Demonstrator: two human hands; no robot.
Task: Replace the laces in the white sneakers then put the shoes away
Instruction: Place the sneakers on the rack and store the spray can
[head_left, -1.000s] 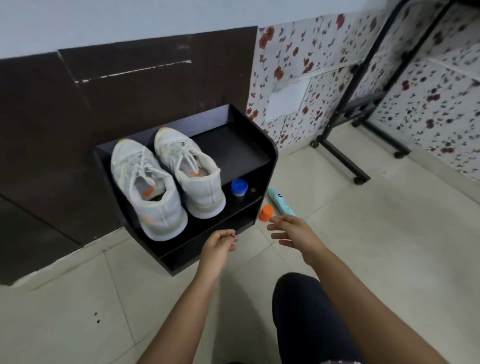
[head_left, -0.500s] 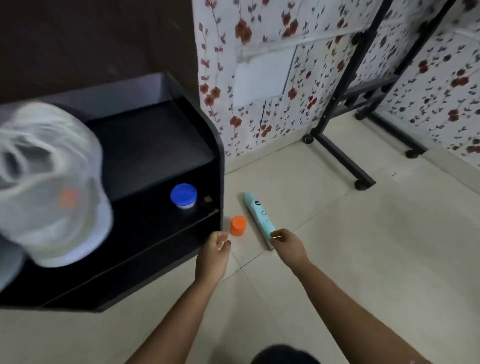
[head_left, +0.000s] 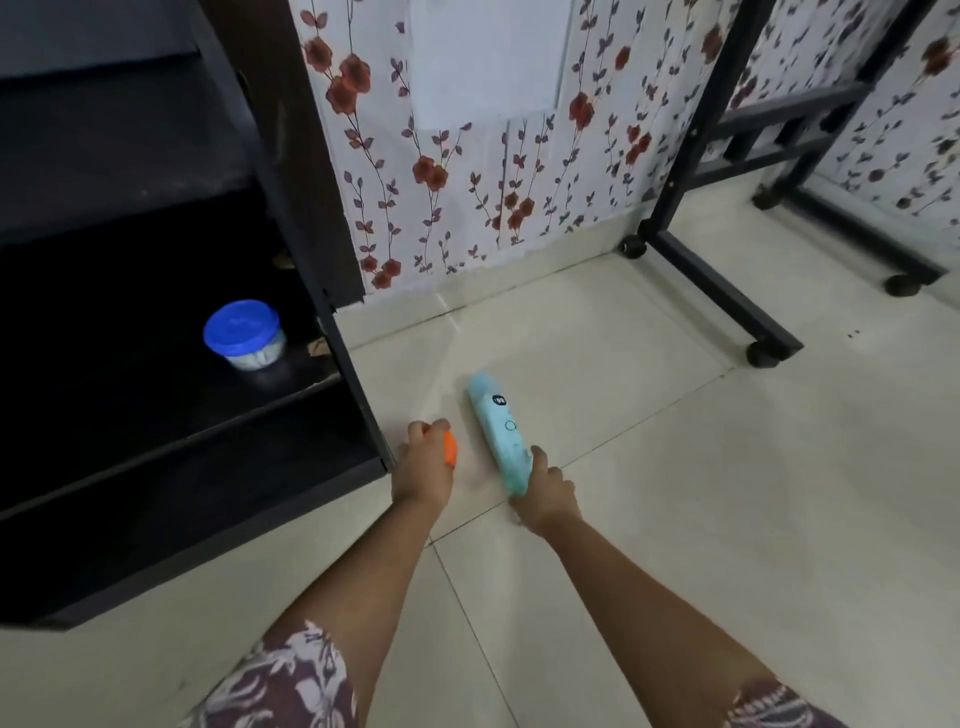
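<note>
Just right of the black rack's (head_left: 208, 467) bottom corner, on the floor, the left hand (head_left: 423, 470) curls its fingers round an orange cap (head_left: 450, 449). The right hand (head_left: 545, 488) grips a pale teal bottle's (head_left: 496, 431) near end.

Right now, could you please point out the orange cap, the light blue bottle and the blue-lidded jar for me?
orange cap (head_left: 451, 450): head view, on its exposed side.
light blue bottle (head_left: 496, 422): head view, on its body below the dark logo.
blue-lidded jar (head_left: 240, 327): head view, on the middle of its lid.
</note>
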